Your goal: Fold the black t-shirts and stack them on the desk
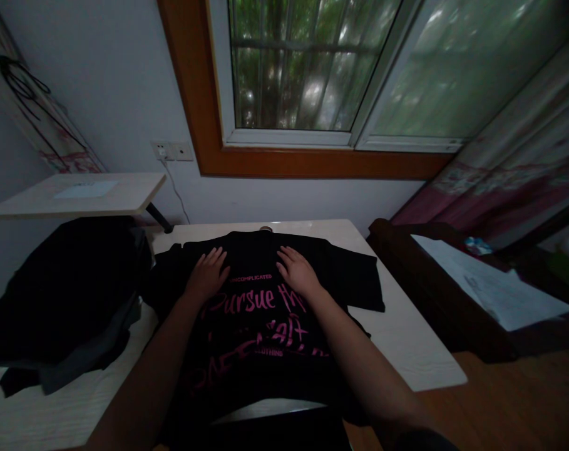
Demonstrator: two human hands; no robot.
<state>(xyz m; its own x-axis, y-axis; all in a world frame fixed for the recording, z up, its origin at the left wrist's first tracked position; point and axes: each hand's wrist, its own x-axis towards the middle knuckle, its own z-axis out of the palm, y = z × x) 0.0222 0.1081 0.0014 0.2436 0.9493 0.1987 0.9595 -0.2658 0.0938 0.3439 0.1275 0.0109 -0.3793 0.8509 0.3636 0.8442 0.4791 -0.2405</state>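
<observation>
A black T-shirt (256,250) with pink lettering lies spread on the pale table, its collar end toward the wall. My left hand (209,272) rests flat on the upper left of the shirt, fingers stretched out. On the upper right, my right hand (297,268) lies flat with its fingers extended, beside the printed words. Both palms face down on the cloth. One sleeve reaches out to the right across the table. My forearms hide parts of the shirt's sides and some of the lettering.
A heap of dark clothes (72,282) sits on the table (406,338) at the left, under a small raised shelf (138,188). To the right stands a dark wooden piece of furniture (434,294) with a white sheet (491,288) on it. A window is ahead.
</observation>
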